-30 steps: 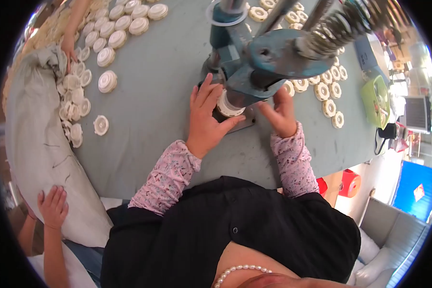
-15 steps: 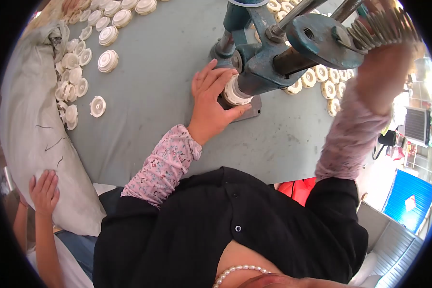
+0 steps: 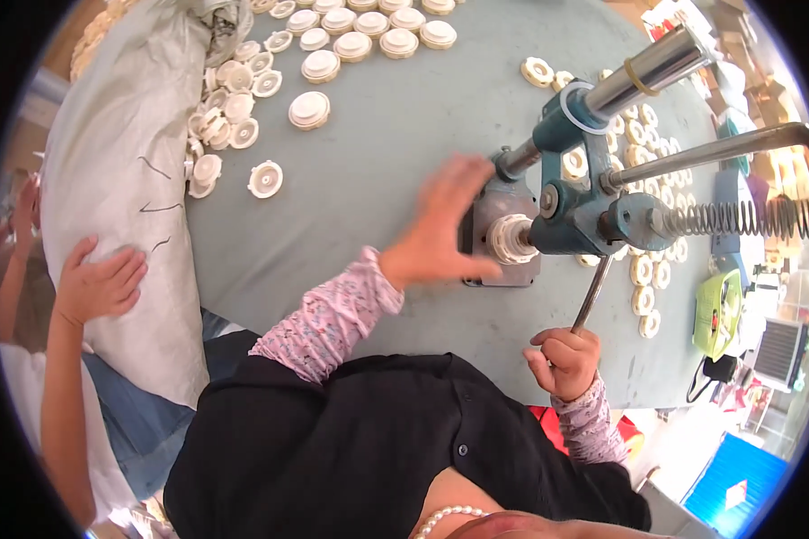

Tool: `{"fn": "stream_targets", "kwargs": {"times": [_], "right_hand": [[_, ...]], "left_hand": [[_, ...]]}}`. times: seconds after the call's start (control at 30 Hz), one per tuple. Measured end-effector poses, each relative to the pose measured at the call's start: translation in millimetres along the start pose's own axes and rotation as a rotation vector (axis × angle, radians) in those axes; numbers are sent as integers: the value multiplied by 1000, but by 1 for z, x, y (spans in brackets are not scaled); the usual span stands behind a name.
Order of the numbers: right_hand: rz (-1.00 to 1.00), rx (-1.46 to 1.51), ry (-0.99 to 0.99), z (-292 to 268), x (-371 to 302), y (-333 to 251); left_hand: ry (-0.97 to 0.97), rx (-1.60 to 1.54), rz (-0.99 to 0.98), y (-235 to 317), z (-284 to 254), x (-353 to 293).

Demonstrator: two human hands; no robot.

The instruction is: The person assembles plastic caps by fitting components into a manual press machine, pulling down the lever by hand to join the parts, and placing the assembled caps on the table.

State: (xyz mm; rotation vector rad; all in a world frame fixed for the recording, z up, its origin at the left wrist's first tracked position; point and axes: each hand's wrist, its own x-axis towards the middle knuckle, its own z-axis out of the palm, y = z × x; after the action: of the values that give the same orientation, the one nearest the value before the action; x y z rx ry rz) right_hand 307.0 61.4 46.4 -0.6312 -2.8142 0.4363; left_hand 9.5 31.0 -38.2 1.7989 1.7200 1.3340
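Observation:
A green hand-operated press (image 3: 577, 220) with a long spring stands on the table. On its base plate (image 3: 503, 276) sits a round white plastic part (image 3: 512, 239), directly under the ram. My left hand (image 3: 440, 229), slightly blurred, is beside that part with thumb and fingers spread. It looks apart from the part and holds nothing. Lower right, my right hand (image 3: 566, 361) is closed round the end of the press lever (image 3: 591, 296), a thin metal rod pointing down toward me.
Loose white caps (image 3: 239, 106) lie piled against a big grey sack (image 3: 117, 216) on the left, with stacked round parts (image 3: 351, 45) at the far side. Several cream rings (image 3: 641, 269) lie right of the press. Another person's hand (image 3: 103, 278) rests on the sack.
My right hand has come down from beside the spring, upper right, and now grips the lever low. My left hand has moved off the white part and opened. The view has shifted.

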Motion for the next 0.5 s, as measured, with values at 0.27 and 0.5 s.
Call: {"fn": "stream_targets", "kwargs": {"times": [0.27, 0.5], "right_hand": [[-2, 146, 74, -15, -1, -7], [22, 201, 39, -15, 0, -12]], "left_hand": [[-3, 7, -132, -13, -20, -4], [-62, -252, -24, 7, 35, 4]]}}
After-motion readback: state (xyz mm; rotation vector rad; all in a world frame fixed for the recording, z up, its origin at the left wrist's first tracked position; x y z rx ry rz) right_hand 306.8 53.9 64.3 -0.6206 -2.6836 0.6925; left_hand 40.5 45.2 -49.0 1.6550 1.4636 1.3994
